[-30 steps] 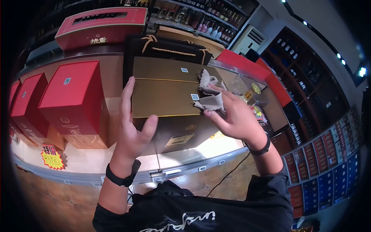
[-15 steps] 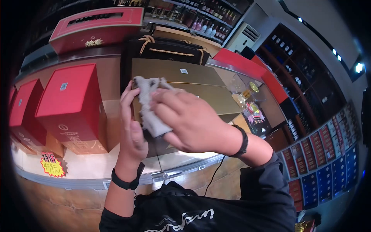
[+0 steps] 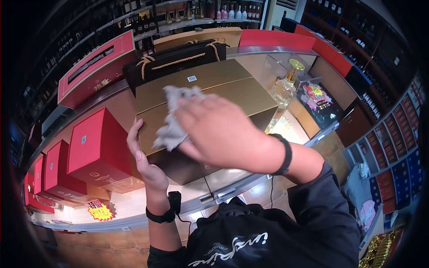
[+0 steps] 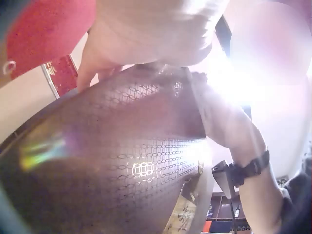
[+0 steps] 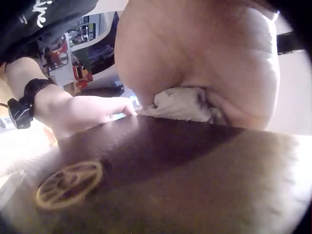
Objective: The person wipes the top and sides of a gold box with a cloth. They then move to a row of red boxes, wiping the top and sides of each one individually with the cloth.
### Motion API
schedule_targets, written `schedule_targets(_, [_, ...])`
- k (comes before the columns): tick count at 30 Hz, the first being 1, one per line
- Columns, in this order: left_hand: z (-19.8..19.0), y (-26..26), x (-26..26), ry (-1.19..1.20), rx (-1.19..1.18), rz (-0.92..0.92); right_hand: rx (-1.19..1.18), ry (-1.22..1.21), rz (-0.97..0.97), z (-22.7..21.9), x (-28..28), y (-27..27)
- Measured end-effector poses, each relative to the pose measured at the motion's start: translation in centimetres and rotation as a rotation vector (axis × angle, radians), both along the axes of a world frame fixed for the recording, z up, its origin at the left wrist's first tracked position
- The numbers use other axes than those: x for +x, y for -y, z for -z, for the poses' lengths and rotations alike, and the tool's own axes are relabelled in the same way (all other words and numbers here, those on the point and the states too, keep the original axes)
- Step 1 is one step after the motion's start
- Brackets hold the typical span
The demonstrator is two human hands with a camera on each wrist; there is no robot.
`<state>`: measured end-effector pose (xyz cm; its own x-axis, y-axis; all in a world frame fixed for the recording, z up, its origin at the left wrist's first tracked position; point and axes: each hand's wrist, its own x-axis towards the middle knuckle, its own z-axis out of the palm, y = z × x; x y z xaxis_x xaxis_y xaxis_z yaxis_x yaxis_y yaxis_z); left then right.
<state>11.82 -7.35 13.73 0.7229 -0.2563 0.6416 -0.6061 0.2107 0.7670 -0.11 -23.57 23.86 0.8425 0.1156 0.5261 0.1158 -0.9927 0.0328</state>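
Observation:
A large gold-brown gift box (image 3: 228, 96) stands on the counter, with a seam across its top and a small code label near the back. My right hand (image 3: 225, 134) grips a crumpled grey cloth (image 3: 170, 127) and presses it on the box top, close to the left front edge. In the right wrist view the cloth (image 5: 178, 105) bunches under the palm. My left hand (image 3: 151, 169) rests against the box's left front corner, fingers fairly straight. Rings and lattice pattern the dark side of the box (image 4: 141, 146) in the left wrist view.
Red boxes (image 3: 91, 143) stand to the left beside a yellow price tag (image 3: 99, 210). Behind sits a black bag (image 3: 178, 60) with rope handles. A clear bottle (image 3: 286, 87) with a gold cap stands in a clear case to the right. Bottle shelves line the back.
My right hand has carried the cloth from the right part of the box top to its left. The left hand stays at the box's left side. The head view has turned.

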Motion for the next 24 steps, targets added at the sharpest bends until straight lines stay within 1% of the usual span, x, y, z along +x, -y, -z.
schedule_targets(1, [0.0,0.1,-0.1,-0.030,-0.029,0.026,0.032,-0.092,0.070,-0.4,-0.7,1.2])
schedule_targets(3, [0.0,0.4,-0.2,-0.092,-0.098,0.072,0.041,0.009,0.156,0.0,-2.3,4.1])
schedule_targets(4, [0.1,0.4,-0.1,-0.094,-0.103,0.074,0.034,0.083,0.153,0.5,-2.9,5.7])
schedule_targets(6, [0.4,0.4,0.1,-0.098,-0.116,0.083,0.049,0.090,0.199,0.3,-4.4,7.4])
schedule_targets(7, [0.4,0.6,0.0,-0.097,-0.132,0.076,0.055,0.092,0.227,0.4,-4.9,8.0])
schedule_targets(10, [0.5,1.0,-0.2,-0.107,-0.164,0.076,0.065,0.191,0.211,0.9,-5.1,8.6])
schedule_targets(13, [0.7,0.9,0.0,-0.122,-0.171,0.104,0.150,0.125,0.255,0.6,-5.1,8.4])
schedule_targets(16, [0.5,0.9,-0.2,-0.144,-0.174,0.150,0.105,0.196,0.251,0.9,-4.3,7.9])
schedule_targets(19, [0.2,1.1,-0.5,-0.177,-0.195,0.194,0.106,0.212,0.192,1.3,-2.5,6.7])
schedule_targets(20, [0.4,1.1,-0.4,-0.175,-0.189,0.192,0.163,0.162,0.190,1.0,-2.0,5.6])
schedule_targets(23, [0.8,1.2,-0.2,-0.183,-0.204,0.194,0.160,0.276,0.073,1.7,0.3,2.5])
schedule_targets(24, [0.8,1.3,0.0,-0.185,-0.214,0.196,0.150,0.239,0.044,1.6,0.9,1.3])
